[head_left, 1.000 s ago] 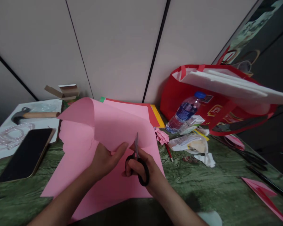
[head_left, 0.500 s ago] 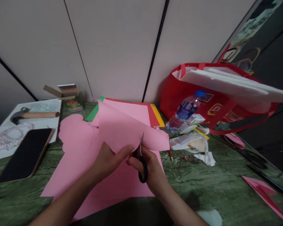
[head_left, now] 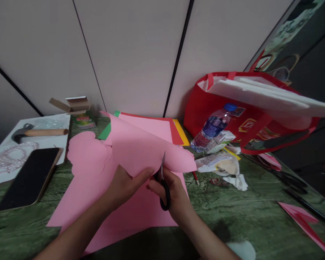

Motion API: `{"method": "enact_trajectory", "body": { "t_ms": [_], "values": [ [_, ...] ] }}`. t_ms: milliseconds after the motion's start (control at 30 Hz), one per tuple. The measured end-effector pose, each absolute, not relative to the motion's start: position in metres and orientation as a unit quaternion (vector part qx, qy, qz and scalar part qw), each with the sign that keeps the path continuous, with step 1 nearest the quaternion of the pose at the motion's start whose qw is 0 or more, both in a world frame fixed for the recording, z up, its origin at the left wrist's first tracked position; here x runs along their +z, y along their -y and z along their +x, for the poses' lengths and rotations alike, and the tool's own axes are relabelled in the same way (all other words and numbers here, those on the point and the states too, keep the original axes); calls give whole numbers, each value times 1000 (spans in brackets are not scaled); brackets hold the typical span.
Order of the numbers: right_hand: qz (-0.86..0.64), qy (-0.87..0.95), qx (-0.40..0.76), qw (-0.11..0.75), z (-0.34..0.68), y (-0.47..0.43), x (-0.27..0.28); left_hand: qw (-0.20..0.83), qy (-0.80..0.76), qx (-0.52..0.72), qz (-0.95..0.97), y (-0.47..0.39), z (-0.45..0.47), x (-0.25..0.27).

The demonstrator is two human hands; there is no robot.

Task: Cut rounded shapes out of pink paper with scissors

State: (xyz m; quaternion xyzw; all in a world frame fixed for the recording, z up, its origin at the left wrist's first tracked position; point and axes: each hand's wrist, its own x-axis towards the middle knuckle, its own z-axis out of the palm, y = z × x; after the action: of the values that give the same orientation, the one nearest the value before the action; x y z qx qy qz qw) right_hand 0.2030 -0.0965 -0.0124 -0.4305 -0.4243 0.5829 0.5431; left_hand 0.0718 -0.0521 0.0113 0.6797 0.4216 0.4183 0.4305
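A curled sheet of pink paper (head_left: pixel 135 144) is raised in the middle, held along its near edge by my left hand (head_left: pixel 130 184), thumb on top and the other fingers hidden beneath. Black-handled scissors (head_left: pixel 165 195) are in my right hand (head_left: pixel 176 195), with fingers through the loops. Their blade points away from me and lies against the sheet, near my left thumb. Under both hands are larger flat pink sheets (head_left: pixel 135 213). Scalloped pink paper shapes (head_left: pixel 86 155) lie in a pile to the left of the raised sheet.
On the left are a black phone (head_left: pixel 29 177), a hammer (head_left: pixel 43 132), a bead strand (head_left: pixel 13 155) and an opened small box (head_left: pixel 82 119). Coloured sheets (head_left: pixel 178 133) lie behind. A water bottle (head_left: pixel 212 126), red bag (head_left: pixel 249 122) and folded pink paper (head_left: pixel 300 220) stand or lie right.
The raised pink sheet has shifted slightly, its far left corner reaching further left and its rolled right end a little further right. Both hands keep almost the same place and grip.
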Motion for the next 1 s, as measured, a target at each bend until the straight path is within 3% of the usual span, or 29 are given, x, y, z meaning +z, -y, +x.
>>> {"method": "enact_trajectory", "body": {
  "t_ms": [1000],
  "values": [
    [-437,425,566,555,203,96,-14,435,-443,412,667,51,70,9]
  ]
}}
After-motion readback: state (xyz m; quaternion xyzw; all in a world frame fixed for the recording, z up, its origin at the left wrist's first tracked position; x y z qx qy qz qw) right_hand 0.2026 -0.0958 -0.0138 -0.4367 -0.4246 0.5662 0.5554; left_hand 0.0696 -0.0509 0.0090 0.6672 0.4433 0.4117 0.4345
